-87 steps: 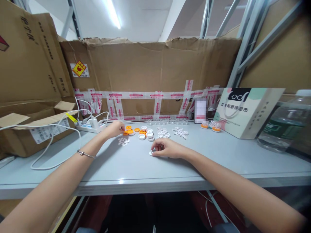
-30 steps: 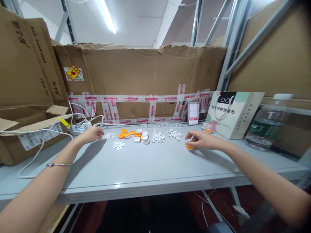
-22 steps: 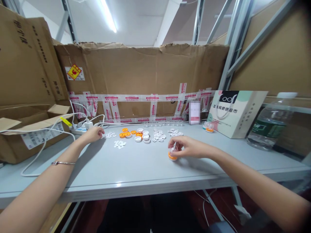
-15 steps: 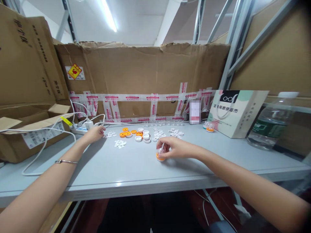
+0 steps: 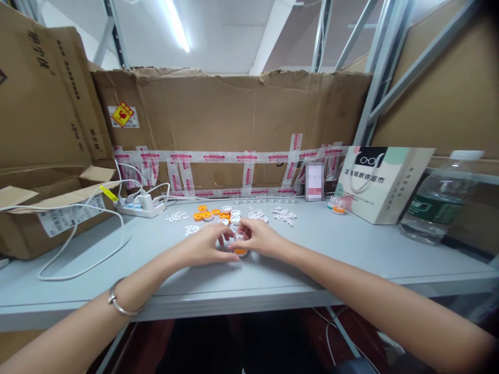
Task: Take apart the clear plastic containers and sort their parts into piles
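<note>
My right hand [image 5: 259,236] holds a small clear-domed case [image 5: 240,252] with an orange base, standing on the grey table. Small white pieces show through its dome. My left hand [image 5: 205,246] is close against the case's left side, thumb stretched out and apart from the bent fingers; whether it touches the case is unclear. Just behind the hands lie orange round caps [image 5: 198,216] and white round caps [image 5: 226,209]. Flat white discs form two groups, one farther left [image 5: 177,216] and one partly covered by my left hand [image 5: 191,230].
Small white parts [image 5: 284,215] are heaped behind my right hand. Clear cups [image 5: 265,198] line the cardboard wall [image 5: 234,114]. A phone [image 5: 314,182], domed cases [image 5: 338,205], paper bag [image 5: 378,187] and water bottle [image 5: 436,202] stand right. Power strip [image 5: 146,208] and open carton [image 5: 58,218] are left.
My left hand has come from the discs by the power strip to the middle, beside the case. My right hand has shifted slightly left with the case.
</note>
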The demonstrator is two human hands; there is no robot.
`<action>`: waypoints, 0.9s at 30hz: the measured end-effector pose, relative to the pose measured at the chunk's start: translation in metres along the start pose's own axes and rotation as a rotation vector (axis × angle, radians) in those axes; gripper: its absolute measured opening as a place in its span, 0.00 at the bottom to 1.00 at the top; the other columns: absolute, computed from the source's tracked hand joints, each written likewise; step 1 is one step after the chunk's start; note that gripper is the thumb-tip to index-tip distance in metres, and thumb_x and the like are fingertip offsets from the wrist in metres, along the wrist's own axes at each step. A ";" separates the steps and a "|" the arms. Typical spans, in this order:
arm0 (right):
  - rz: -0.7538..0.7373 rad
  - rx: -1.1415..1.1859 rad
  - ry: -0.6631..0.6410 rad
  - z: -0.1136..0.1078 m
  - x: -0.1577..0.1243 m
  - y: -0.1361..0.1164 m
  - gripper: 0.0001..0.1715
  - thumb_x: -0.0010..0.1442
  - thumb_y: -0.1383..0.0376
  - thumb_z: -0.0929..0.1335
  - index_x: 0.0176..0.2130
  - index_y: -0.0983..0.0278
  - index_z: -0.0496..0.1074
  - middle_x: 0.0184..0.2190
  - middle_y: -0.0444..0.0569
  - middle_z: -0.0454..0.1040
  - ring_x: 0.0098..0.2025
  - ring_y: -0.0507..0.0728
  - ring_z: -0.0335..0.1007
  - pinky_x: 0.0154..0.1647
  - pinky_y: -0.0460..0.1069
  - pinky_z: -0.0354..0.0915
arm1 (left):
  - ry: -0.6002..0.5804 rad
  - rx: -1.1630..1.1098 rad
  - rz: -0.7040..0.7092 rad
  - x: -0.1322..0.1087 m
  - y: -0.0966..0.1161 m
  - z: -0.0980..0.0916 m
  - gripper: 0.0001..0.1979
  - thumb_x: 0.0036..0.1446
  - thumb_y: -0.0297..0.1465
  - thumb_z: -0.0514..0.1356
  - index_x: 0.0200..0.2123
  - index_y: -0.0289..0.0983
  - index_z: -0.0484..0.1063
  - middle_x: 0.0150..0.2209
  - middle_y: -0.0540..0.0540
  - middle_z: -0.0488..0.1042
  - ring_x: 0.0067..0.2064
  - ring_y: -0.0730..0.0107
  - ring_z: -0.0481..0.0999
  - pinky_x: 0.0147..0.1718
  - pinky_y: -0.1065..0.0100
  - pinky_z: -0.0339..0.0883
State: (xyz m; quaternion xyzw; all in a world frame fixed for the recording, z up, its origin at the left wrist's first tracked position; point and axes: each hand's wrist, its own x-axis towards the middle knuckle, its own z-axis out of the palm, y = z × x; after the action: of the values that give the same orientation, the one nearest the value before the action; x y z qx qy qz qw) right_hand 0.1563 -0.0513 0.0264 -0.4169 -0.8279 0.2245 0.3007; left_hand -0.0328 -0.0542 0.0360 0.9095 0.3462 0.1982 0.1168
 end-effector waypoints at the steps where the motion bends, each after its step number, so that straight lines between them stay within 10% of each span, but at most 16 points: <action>1: 0.009 0.012 0.023 0.003 0.000 0.001 0.22 0.42 0.52 0.71 0.24 0.62 0.58 0.20 0.39 0.61 0.23 0.49 0.55 0.23 0.44 0.51 | -0.016 -0.025 -0.013 0.004 0.004 0.008 0.21 0.42 0.48 0.62 0.33 0.37 0.68 0.32 0.47 0.71 0.32 0.68 0.68 0.27 0.71 0.59; 13: -0.115 -0.119 0.071 0.012 -0.004 -0.002 0.15 0.50 0.59 0.67 0.25 0.63 0.56 0.18 0.37 0.58 0.22 0.47 0.54 0.23 0.43 0.48 | -0.009 -0.339 -0.092 0.010 0.000 0.024 0.15 0.42 0.36 0.64 0.31 0.33 0.69 0.26 0.52 0.67 0.28 0.74 0.64 0.24 0.75 0.55; 27: -0.391 -0.239 -0.271 -0.020 -0.003 -0.012 0.09 0.57 0.65 0.62 0.40 0.64 0.63 0.35 0.48 0.68 0.35 0.52 0.61 0.35 0.47 0.58 | -0.035 -0.452 -0.062 0.008 -0.009 0.024 0.12 0.45 0.35 0.62 0.29 0.33 0.67 0.26 0.51 0.68 0.28 0.75 0.66 0.27 0.74 0.59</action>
State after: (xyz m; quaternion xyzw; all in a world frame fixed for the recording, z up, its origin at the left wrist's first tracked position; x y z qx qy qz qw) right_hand 0.1644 -0.0578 0.0480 -0.2475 -0.9461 0.1163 0.1734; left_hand -0.0220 -0.0446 0.0137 0.8525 0.3186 0.2511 0.3296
